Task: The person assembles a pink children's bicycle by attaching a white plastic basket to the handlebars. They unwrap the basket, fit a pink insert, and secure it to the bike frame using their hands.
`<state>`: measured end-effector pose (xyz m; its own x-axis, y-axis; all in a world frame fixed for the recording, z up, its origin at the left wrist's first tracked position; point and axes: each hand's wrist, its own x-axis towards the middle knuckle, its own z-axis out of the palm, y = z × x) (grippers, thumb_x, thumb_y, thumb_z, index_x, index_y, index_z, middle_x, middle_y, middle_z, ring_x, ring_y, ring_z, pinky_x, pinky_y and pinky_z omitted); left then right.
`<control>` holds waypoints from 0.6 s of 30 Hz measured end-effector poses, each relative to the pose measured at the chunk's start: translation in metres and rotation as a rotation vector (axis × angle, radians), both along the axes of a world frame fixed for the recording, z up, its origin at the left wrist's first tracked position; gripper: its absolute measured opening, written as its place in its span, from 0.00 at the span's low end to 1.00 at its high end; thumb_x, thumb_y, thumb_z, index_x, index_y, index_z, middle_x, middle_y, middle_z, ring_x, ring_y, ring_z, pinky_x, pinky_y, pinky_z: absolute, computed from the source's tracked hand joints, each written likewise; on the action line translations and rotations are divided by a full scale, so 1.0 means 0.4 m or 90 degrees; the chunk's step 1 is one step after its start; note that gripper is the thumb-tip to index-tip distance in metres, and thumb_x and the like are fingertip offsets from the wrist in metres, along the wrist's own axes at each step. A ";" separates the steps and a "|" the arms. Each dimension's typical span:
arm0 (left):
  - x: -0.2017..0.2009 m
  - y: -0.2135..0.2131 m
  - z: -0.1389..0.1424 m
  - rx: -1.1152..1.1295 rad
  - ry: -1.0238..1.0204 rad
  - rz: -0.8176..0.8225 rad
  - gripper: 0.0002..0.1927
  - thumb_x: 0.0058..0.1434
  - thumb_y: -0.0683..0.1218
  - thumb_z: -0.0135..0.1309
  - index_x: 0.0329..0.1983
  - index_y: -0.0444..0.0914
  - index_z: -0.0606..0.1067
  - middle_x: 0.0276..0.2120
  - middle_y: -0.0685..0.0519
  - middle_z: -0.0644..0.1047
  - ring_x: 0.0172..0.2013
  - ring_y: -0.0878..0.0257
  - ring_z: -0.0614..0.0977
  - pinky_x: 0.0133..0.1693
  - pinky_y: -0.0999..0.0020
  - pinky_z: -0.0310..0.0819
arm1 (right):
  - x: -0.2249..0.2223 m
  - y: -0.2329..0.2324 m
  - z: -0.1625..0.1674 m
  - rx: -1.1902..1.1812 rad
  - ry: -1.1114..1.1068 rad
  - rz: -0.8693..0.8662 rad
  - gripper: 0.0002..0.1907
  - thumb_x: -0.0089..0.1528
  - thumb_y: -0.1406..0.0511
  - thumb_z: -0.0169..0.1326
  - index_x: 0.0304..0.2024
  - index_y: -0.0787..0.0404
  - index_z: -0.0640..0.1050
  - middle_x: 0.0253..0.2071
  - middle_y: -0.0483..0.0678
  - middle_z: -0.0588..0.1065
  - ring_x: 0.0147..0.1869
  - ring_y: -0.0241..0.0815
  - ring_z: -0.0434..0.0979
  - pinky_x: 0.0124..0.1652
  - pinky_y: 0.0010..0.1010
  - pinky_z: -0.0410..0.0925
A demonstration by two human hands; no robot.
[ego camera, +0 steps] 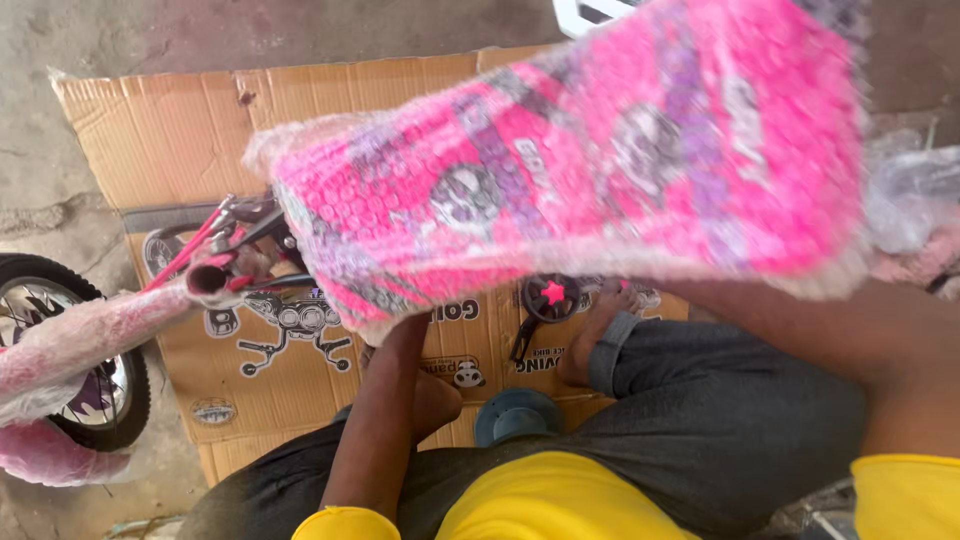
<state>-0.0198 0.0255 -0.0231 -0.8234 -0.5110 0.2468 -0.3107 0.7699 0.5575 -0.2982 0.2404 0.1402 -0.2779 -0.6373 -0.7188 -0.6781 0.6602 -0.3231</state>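
Left hand: the forearm rises from the yellow sleeve and ends under the lower-left edge of the pink wrapped panel (580, 170). The hand itself is hidden behind that edge, so its grip cannot be told; it seems to bear the panel from beneath.

Right hand: only the forearm shows, running from the right shoulder toward the panel's right end. The hand is covered by the panel; open or clenched, cannot tell.

Panel: held up close to the camera, above the lap and the floor. Long axis runs from lower left to upper right, the right end higher and nearer the lens. It lies directly ahead of both arms, the left arm meeting its low end, the right arm its high end. Surface is bright pink with purple and grey printed figures, all under bubble wrap, blurred.

Beyond: the person sits on flattened cardboard (170, 120) on a concrete floor (60, 30), legs in grey trousers, bare foot (595, 335) forward. Left of the panel, a pink bicycle frame (215, 260) partly foam-wrapped, and a black-tyred wheel (85, 370). A small black wheel with a pink star hub (550, 295) rests just below the panel. Clear plastic wrapping (915, 195) lies at far right.
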 end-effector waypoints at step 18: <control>-0.030 -0.005 -0.021 -0.033 -0.092 -0.109 0.19 0.62 0.51 0.51 0.52 0.39 0.76 0.45 0.41 0.81 0.45 0.46 0.84 0.48 0.52 0.79 | 0.049 -0.132 -0.135 0.039 0.007 0.064 0.10 0.65 0.64 0.53 0.48 0.53 0.80 0.38 0.49 0.82 0.38 0.48 0.83 0.37 0.41 0.78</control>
<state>-0.0320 0.0234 -0.0313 -0.9255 -0.3511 0.1421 -0.2472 0.8442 0.4756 -0.2787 0.1876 0.0863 -0.2219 -0.6174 -0.7547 -0.7453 0.6064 -0.2770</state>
